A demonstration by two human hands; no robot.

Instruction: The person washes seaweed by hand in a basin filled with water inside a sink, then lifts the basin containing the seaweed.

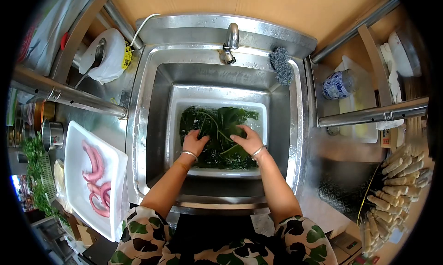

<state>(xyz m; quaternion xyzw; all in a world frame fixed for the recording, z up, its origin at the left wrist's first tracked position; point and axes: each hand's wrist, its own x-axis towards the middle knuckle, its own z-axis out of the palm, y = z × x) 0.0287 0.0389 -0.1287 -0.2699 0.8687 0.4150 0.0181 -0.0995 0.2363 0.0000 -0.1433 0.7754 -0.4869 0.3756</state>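
Observation:
In the steel sink (159,85) stands a white tub (265,126) of water with a mass of dark green seaweed-like leaves (198,119), wide blades and pale stems among them. My left hand (195,142) reaches into the leaves on their left side, fingers curled around some and partly hidden by them. Opposite it, my right hand (249,139) has a broad leaf between thumb and fingers. Each wrist wears a bangle. Exactly how firmly either hand grips is hard to see.
A faucet (231,39) rises behind the tub, with a steel scourer (280,65) on the sink's rim. Left is a white tray (76,172) holding octopus tentacles (94,165). To the right are a patterned jar (339,85) and many wooden-looking handles (392,191). Metal posts flank the sink.

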